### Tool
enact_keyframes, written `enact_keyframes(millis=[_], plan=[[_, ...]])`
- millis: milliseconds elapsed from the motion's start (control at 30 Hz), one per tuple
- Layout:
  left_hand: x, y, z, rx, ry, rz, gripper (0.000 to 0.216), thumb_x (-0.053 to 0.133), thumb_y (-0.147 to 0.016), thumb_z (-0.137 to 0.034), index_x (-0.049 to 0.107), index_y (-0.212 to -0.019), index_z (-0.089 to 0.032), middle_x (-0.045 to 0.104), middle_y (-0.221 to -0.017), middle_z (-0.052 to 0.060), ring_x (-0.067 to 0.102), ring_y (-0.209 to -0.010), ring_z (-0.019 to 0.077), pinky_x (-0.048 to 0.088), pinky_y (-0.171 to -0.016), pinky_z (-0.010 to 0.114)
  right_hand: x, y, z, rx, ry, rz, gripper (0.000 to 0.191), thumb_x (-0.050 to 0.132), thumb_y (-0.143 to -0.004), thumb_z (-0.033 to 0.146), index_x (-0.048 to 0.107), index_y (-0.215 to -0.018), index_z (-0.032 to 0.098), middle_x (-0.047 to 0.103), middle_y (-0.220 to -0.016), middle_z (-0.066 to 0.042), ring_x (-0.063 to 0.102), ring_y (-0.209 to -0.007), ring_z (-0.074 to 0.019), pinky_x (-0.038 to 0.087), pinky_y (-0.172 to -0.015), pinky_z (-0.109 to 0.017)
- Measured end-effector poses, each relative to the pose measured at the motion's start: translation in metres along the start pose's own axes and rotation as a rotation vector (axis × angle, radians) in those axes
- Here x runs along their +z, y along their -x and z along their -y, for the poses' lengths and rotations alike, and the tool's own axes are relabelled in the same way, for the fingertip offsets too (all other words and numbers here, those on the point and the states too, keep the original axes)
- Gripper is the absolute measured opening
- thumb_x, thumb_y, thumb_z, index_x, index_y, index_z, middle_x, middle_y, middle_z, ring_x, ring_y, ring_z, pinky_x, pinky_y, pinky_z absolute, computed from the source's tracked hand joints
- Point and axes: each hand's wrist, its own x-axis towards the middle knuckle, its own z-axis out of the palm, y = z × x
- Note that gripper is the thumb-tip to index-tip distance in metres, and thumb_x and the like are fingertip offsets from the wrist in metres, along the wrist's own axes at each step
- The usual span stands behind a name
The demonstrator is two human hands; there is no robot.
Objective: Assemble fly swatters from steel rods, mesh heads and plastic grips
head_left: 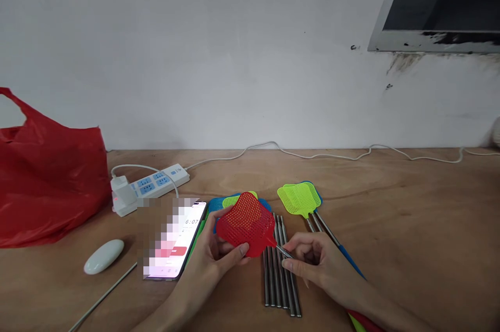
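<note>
My left hand (223,256) grips a red fly swatter head (247,223) by its edge, thumb on the near side. My right hand (312,259) pinches the thin metal rod (284,251) where it meets the neck of that red head. Under and behind it lie blue (217,204) and yellow-green swatter heads, partly covered. Several loose metal tubes (272,285) lie side by side on the table below the red head. Beyond my right hand, swatters with yellow-green heads (300,199) and metal rods lie overlapped, a blue one beneath.
A lit phone (187,238) lies left of my left hand. Behind it stand a white power strip (174,175) with a plugged-in charger (124,192) and a cable along the wall. A white mouse (104,257) and a red plastic bag (54,186) are at the left of the wooden table (422,228).
</note>
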Motion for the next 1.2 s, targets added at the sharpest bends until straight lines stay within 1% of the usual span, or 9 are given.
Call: enact_keyframes(millis=[133,300,433,533,633,767,867,1000,1200], plan=[[0.0,0.001,0.001,0.023,-0.025,0.009,0.067,0.083,-0.076,-0.034,0.041,-0.128,-0.026,0.072,-0.098,0.003,0.072,-0.073,0.0174,0.059,-0.069,0.029,0.002,0.001,-0.001,0.004,0.006,-0.026,0.027,0.076,-0.075,0.044,0.067,-0.079,0.018,0.039,-0.051,0.009,0.036,-0.048,-0.0091,0.029,-0.052,-0.026],[0.001,0.003,-0.003,0.011,-0.054,0.083,0.068,0.08,-0.079,-0.036,0.04,-0.133,-0.025,0.071,-0.088,0.001,0.071,-0.076,0.0192,0.058,-0.072,0.031,-0.001,-0.002,0.002,0.021,-0.072,0.011,0.037,0.081,-0.069,0.05,0.061,-0.078,0.019,0.042,-0.049,0.01,0.037,-0.043,-0.0068,0.029,-0.047,-0.023],[0.0,0.002,-0.003,0.04,-0.056,0.08,0.075,0.07,-0.087,-0.046,0.028,-0.146,-0.025,0.072,-0.09,0.003,0.071,-0.077,0.0201,0.057,-0.076,0.035,-0.005,-0.009,0.001,0.102,-0.192,0.082,0.046,0.067,-0.078,0.065,0.061,-0.086,0.02,0.039,-0.039,0.012,0.029,-0.032,-0.0058,0.018,-0.036,-0.021],[-0.005,-0.002,0.0,0.077,-0.024,-0.017,0.074,0.063,-0.091,-0.051,0.025,-0.148,-0.024,0.072,-0.093,0.005,0.071,-0.077,0.0211,0.057,-0.074,0.036,-0.01,-0.011,0.001,0.13,-0.328,-0.002,0.051,0.066,-0.077,0.068,0.065,-0.089,0.019,0.039,-0.036,0.012,0.027,-0.03,-0.0051,0.017,-0.033,-0.019],[-0.01,-0.008,0.001,0.061,-0.014,-0.048,0.066,0.065,-0.088,-0.052,0.038,-0.139,-0.02,0.071,-0.084,0.003,0.069,-0.07,0.0199,0.056,-0.067,0.034,-0.013,-0.01,0.006,0.212,-0.52,-0.144,0.046,0.08,-0.069,0.058,0.068,-0.086,0.017,0.053,-0.048,0.007,0.033,-0.037,-0.0031,0.02,-0.033,-0.014],[-0.009,-0.008,-0.001,0.035,-0.078,0.045,0.046,0.066,-0.085,-0.057,0.058,-0.107,-0.018,0.065,-0.077,0.002,0.063,-0.063,0.0165,0.053,-0.057,0.028,-0.014,-0.009,0.013,0.219,-0.762,-0.235,0.037,0.09,-0.062,0.044,0.072,-0.078,0.015,0.069,-0.071,-0.002,0.047,-0.05,-0.0036,0.041,-0.042,-0.01],[-0.002,-0.002,-0.003,0.058,-0.194,0.106,0.042,0.06,-0.089,-0.058,0.063,-0.093,-0.016,0.064,-0.084,0.004,0.063,-0.074,0.0179,0.053,-0.061,0.027,-0.012,-0.011,0.014,0.228,-0.833,-0.305,0.035,0.095,-0.054,0.036,0.075,-0.074,0.015,0.072,-0.078,-0.003,0.058,-0.059,-0.0063,0.051,-0.051,-0.012],[0.004,0.006,-0.005,0.047,-0.337,0.21,0.042,0.052,-0.095,-0.056,0.065,-0.09,-0.016,0.065,-0.084,0.003,0.06,-0.075,0.0152,0.048,-0.063,0.023,-0.006,-0.01,0.013,0.178,-0.857,-0.332,0.032,0.097,-0.048,0.032,0.076,-0.067,0.018,0.071,-0.072,0.0,0.065,-0.066,-0.0103,0.057,-0.062,-0.017],[0.011,0.015,0.003,-0.166,-0.324,0.411,0.05,0.05,-0.091,-0.067,0.057,-0.1,-0.018,0.06,-0.063,-0.005,0.044,-0.041,0.006,0.034,-0.04,0.016,0.004,-0.005,0.011,0.083,-0.742,-0.164,0.031,0.091,-0.062,0.04,0.078,-0.078,0.017,0.07,-0.077,-0.002,0.064,-0.071,-0.0129,0.055,-0.066,-0.023]])
